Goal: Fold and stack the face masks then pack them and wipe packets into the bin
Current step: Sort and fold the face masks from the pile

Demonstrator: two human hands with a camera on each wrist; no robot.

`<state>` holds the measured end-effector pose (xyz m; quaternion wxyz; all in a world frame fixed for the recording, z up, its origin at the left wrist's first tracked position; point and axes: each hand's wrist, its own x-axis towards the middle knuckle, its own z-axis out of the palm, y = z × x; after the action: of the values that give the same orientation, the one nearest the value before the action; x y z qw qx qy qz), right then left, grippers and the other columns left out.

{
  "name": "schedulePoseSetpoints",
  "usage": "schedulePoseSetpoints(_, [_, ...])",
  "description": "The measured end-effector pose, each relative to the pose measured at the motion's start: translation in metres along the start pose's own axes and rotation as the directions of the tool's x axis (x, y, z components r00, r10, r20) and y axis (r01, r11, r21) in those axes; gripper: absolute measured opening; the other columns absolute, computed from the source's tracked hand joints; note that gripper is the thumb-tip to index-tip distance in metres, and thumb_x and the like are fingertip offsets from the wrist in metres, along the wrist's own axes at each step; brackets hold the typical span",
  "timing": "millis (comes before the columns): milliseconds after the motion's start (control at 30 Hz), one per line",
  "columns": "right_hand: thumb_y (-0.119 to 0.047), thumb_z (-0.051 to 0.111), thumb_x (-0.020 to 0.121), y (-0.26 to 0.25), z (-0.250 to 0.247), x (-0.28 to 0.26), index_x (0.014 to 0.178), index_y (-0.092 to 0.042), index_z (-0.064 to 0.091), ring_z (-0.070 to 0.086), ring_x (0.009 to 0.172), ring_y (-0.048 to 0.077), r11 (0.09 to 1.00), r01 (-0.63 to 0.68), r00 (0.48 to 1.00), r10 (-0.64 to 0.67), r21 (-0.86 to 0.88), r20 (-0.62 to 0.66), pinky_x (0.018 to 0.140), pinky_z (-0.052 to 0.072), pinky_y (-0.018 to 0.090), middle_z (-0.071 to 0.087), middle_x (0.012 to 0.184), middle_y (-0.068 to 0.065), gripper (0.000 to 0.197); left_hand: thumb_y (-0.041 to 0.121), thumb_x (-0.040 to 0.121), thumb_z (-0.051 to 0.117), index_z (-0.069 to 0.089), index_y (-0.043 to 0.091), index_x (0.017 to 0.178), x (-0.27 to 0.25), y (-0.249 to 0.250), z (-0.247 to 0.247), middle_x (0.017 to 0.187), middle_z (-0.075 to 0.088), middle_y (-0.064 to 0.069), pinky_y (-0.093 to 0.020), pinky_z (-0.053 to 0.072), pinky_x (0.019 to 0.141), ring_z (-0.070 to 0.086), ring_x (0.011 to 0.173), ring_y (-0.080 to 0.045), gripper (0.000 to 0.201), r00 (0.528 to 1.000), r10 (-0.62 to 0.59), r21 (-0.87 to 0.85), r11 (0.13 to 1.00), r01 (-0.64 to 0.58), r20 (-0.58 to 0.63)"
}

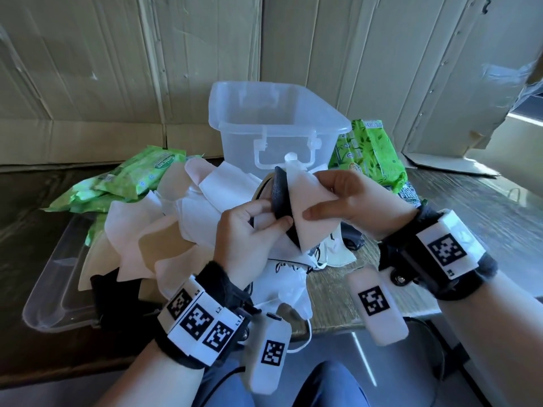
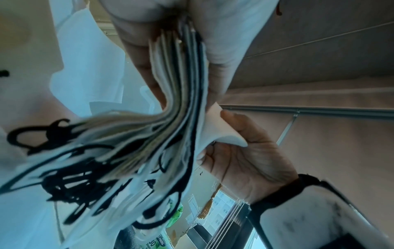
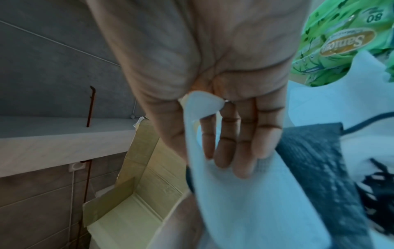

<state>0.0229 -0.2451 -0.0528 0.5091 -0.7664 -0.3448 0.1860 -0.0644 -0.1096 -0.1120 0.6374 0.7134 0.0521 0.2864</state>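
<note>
Folded mask stack [image 1: 296, 210] upright, edge-on

The bin [image 1: 273, 118] is see-through plastic, smooth and a bit cloudy. The lid [image 1: 55, 292] is the same clear plastic. The face masks [image 1: 205, 207] are soft, matt cloth, mostly white and cream. One dark mask [image 1: 280, 195] looks rough and woven. The wipe packets [image 1: 141, 177] are shiny green plastic with crinkles. The worktop [image 1: 332, 301] looks like wood with a grain. The wall behind [image 1: 117, 69] is dull brown cardboard.
</note>
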Motion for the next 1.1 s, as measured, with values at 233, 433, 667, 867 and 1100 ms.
schedulePoseSetpoints(233, [0.018,0.067,0.061,0.002,-0.017,0.004,0.095,-0.022,0.055,0.051,0.073,0.020,0.997,0.061,0.902,-0.074,-0.044,-0.424,0.067,0.044,0.031,0.056,0.088,0.008,0.054,-0.006,0.075,0.070,0.049,0.034,0.112,0.002,0.002,-0.007,0.114,0.049,0.031,0.005,0.026,0.088,0.042,0.103,0.028,0.058,0.990,0.142,0.036,0.989,-0.141,-0.013])
schedulePoseSetpoints(433, [0.008,0.066,0.061,-0.003,-0.023,-0.005,0.096,-0.025,0.046,0.055,0.063,0.021,0.972,0.206,0.761,-0.233,-0.114,-0.605,0.058,0.048,0.037,0.060,0.071,0.010,0.052,-0.001,0.081,0.066,0.066,0.033,0.095,0.005,0.003,-0.009,0.102,0.063,0.023,0.000,0.034,0.087,0.054,0.098,0.018,0.037,0.995,0.081,0.040,0.996,-0.084,0.065])
schedulePoseSetpoints(667, [-0.033,0.053,0.089,0.004,0.020,-0.005,0.102,-0.016,0.061,0.061,0.063,0.021,0.962,0.218,0.953,-0.246,-0.163,-0.175,0.062,0.051,0.033,0.066,0.079,0.011,0.023,0.047,0.064,0.068,0.076,0.032,0.078,0.003,0.004,-0.004,0.089,0.074,0.007,-0.028,0.047,0.091,0.066,0.097,-0.011,0.022,0.997,-0.027,-0.133,0.990,0.037,0.075])
schedulePoseSetpoints(867, [0.003,0.060,0.081,0.012,0.010,0.002,0.115,-0.028,0.050,0.053,0.061,0.025,0.956,0.209,0.963,-0.238,-0.204,-0.128,0.061,0.043,0.026,0.053,0.071,0.001,0.047,0.004,0.075,0.073,0.074,0.015,0.083,0.002,-0.003,-0.006,0.092,0.074,-0.007,-0.038,0.052,0.090,0.067,0.094,-0.024,0.014,0.996,-0.027,-0.060,0.998,0.033,0.086])
schedulePoseSetpoints(1100, [-0.023,0.080,0.067,0.007,0.002,-0.002,0.073,-0.030,0.057,0.049,0.080,-0.004,0.844,0.270,0.882,-0.410,-0.463,-0.232,0.070,0.033,0.003,0.053,0.090,-0.005,0.025,0.006,0.075,0.073,0.074,0.021,0.079,0.002,-0.002,-0.007,0.092,0.073,-0.002,-0.034,0.052,0.087,0.067,0.089,-0.017,0.015,0.991,-0.026,-0.049,0.998,0.033,0.134])
